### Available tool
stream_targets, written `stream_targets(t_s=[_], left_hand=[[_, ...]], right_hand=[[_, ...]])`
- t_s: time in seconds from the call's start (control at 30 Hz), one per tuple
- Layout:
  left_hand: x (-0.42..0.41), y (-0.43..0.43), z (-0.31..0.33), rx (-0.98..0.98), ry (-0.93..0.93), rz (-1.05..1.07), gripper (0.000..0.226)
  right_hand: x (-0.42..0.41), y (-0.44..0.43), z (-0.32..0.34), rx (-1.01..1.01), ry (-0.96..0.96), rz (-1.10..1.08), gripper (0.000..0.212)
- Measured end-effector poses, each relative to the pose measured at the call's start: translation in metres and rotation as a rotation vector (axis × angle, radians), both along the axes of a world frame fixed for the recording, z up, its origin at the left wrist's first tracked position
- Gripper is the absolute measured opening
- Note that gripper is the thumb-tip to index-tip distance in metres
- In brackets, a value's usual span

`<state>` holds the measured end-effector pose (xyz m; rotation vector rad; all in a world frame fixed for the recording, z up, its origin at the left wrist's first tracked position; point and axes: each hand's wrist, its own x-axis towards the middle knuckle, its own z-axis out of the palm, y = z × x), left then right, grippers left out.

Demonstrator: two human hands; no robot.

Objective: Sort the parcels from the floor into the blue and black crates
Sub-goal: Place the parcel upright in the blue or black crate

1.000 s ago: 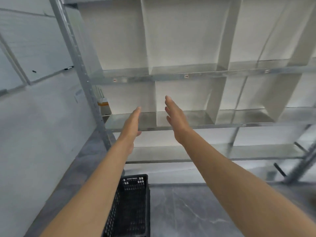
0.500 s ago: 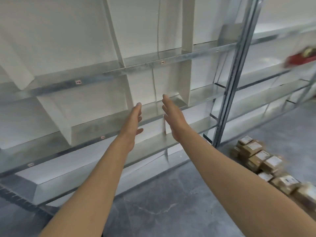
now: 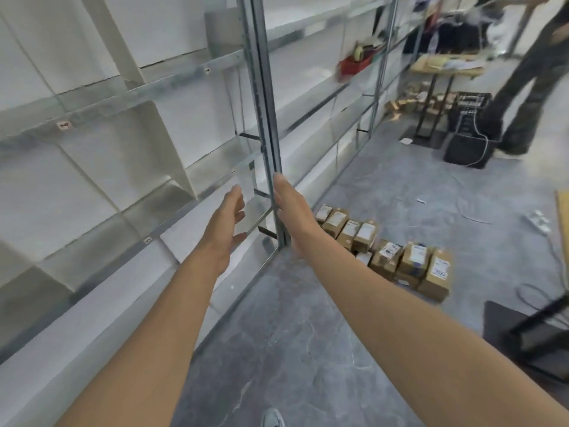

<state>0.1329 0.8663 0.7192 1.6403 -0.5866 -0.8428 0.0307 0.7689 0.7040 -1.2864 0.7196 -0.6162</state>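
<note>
Closer now, the parcels (image 3: pixel 386 252) lie on the floor (image 3: pixel 292 334).
Both released: left grip (image 3: pixel 229 220) and right grip (image 3: pixel 292 211), fingers straight.

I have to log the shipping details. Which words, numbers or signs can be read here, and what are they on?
No text can be read in this view.
White labels on the parcels: printed, but too blurred to read.
Small shelf tags on the rack's front edges: the marks are too small to read.
</note>
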Motion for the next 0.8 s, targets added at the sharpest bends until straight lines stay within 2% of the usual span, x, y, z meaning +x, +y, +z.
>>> stream_targets(t_s=[0.17, 0.3, 0.4, 0.53, 0.63, 0.8], left_hand=[[0.011, -0.089, -0.021, 0.030, 0.061, -0.158, 0.046], [0.033, -0.162, -0.039, 0.081, 0.081, -0.262, 0.065], [0.042, -0.207, -0.049, 0.123, 0.109, -0.333, 0.064], [0.046, -0.265, -0.067, 0.178, 0.134, -0.410, 0.063], [0.043, -0.308, -0.085, 0.220, 0.159, -0.457, 0.053], [0.031, -0.387, -0.122, 0.295, 0.190, -0.502, 0.063]], right_hand=[[0.002, -0.076, -0.029, 0.059, 0.057, -0.148, 0.067], [0.016, -0.130, -0.048, 0.122, 0.077, -0.265, 0.078], [0.022, -0.169, -0.061, 0.169, 0.115, -0.343, 0.083], [0.016, -0.218, -0.077, 0.226, 0.128, -0.426, 0.079], [0.006, -0.255, -0.091, 0.245, 0.133, -0.479, 0.075], [-0.015, -0.324, -0.122, 0.291, 0.175, -0.548, 0.075]])
